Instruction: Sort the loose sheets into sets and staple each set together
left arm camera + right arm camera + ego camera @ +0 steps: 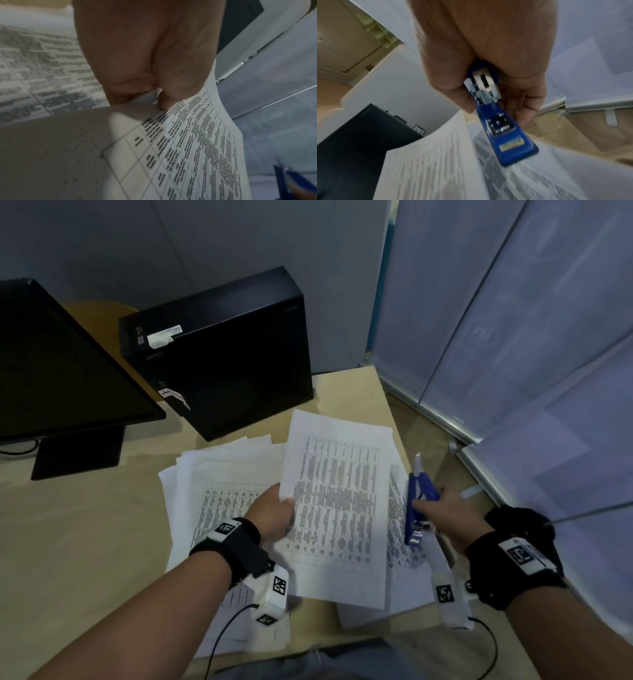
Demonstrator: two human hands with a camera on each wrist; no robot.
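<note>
The left hand (pixel 274 513) has its grip clenched on a printed sheet (pixel 337 498), pinching the sheet's left edge. In the left wrist view the thumb (pixel 181 75) presses on the printed side at the paper's margin, with the other fingers under it, and the page curves away from the pinch. The sheet is raised off the surface (pixel 68 542) and tilted, its far end toward the black computer case (pixel 222 350). It carries a table of dense text.

The right hand (pixel 445 517) has its grip wrapped around a blue stapler (pixel 416 501), which it holds in the air just right of the raised sheet. In the right wrist view the fingers (pixel 522 102) curl round the stapler's body and its base points down toward the paper. In the head view the stapler's two arms are spread apart at the far end.

Under both hands more loose sheets (pixel 212 494) lie fanned out on the surface, overlapping, most on the left and a few (pixel 400 542) below the stapler on the right. A dark monitor (pixel 58 364) stands at the far left beside the computer case. No containers are in view.
</note>
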